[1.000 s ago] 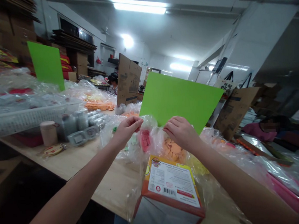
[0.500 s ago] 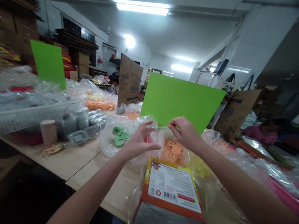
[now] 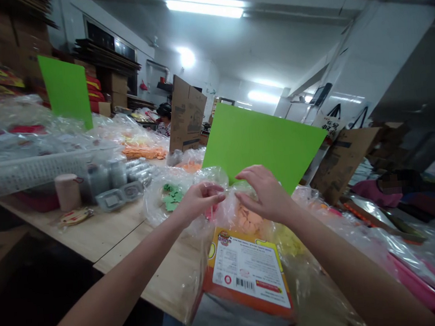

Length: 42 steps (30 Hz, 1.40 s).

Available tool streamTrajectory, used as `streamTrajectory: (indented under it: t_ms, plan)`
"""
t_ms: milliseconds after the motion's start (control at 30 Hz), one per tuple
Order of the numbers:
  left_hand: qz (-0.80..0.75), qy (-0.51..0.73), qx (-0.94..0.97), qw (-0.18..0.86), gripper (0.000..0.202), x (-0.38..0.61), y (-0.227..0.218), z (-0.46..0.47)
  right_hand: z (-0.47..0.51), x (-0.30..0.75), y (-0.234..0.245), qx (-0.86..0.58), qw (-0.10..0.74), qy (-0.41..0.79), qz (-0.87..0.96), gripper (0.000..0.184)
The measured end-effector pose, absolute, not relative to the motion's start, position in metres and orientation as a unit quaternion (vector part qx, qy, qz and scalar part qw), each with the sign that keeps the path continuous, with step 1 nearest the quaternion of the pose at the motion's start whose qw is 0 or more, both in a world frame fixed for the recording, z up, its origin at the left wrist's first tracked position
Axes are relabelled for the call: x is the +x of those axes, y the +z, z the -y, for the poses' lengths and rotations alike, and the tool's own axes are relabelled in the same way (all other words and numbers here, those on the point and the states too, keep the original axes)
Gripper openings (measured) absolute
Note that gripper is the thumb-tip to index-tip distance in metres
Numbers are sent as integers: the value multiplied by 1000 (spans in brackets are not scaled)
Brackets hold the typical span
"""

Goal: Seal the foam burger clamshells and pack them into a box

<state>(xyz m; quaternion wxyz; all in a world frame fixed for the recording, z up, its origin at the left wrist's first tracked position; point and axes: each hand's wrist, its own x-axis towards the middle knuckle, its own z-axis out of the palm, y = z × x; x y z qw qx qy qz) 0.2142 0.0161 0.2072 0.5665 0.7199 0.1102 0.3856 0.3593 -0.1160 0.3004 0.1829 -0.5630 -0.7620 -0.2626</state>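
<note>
Clear plastic bag (image 3: 221, 215), its gathered top running sideways between the grips: left grip (image 3: 200, 201) pinches the film, right grip (image 3: 264, 192) spreads open just beside it, above the box (image 3: 247, 275).

green board (image 3: 263, 145) blocks way ahead; plastic bags (image 3: 157, 207) crowd both sides

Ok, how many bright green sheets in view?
2: one green sheet close by at centre, behind the plastic bag; another farther back at left. More could be hidden.
</note>
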Motion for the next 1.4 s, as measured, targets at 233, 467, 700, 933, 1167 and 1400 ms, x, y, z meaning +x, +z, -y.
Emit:
streamTrajectory:
  t_ms: [233,467,700,933,1167,1400]
  plan:
    - [-121,372,739,548,29,212,211,-14,111,349,296,-503,88,-371,775,25]
    - [-118,371,756,527,28,212,213,-12,99,353,290,-497,32,-400,770,15]
    - [-129,337,766,531,26,208,205,-14,104,361,315,-590,258,-321,695,14]
    - [-115,354,754,541,24,211,209,-16,107,349,293,-517,73,-357,775,20]
    - [-106,332,766,540,22,209,213,-14,97,352,295,-534,77,-324,777,13]
    - [-107,329,757,555,23,207,214,-15,92,366,301,-598,245,-187,740,21]
